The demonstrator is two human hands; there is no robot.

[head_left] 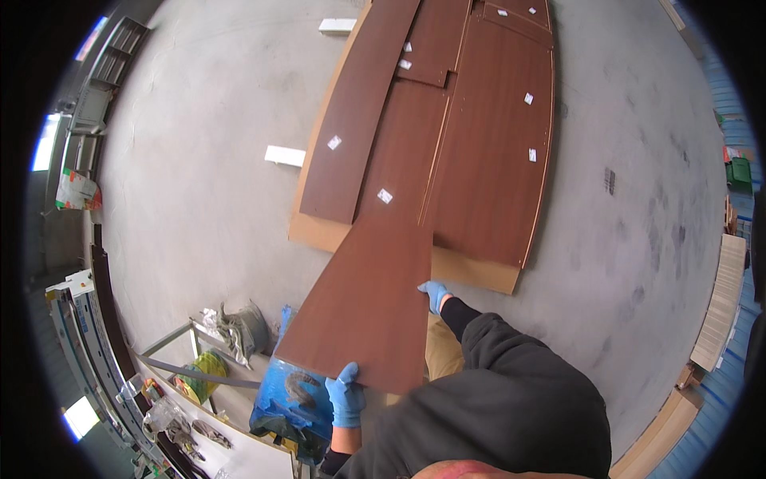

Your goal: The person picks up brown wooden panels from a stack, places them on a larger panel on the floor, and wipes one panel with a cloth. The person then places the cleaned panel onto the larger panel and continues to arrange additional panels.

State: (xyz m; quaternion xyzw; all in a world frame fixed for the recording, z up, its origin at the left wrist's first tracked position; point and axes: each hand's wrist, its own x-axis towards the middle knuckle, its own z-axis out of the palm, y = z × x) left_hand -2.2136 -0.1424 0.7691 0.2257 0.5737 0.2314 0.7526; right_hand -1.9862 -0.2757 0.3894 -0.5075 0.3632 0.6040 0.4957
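A stack of brown panels (471, 144) lies on cardboard (479, 271) on the concrete floor (199, 160). One panel (367, 295) is held above the stack's near end. The gloved right hand (435, 294) grips its right edge; the gloved left hand (346, 394) clasps its near corner, beside a blue bag (291, 399).

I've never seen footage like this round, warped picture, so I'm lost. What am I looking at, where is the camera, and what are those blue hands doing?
The camera sits on a person's head and looks down through a fisheye lens, which bends straight edges. No machine: two bare arms in dark sleeves, wearing blue gloves. The left hand grips the near end of a long reddish-brown panel; the right hand holds its right edge. Further away, more brown panels with small white stickers lie on cardboard on the grey concrete floor. Lower left stands a blue plastic bag beside a cluttered trolley.
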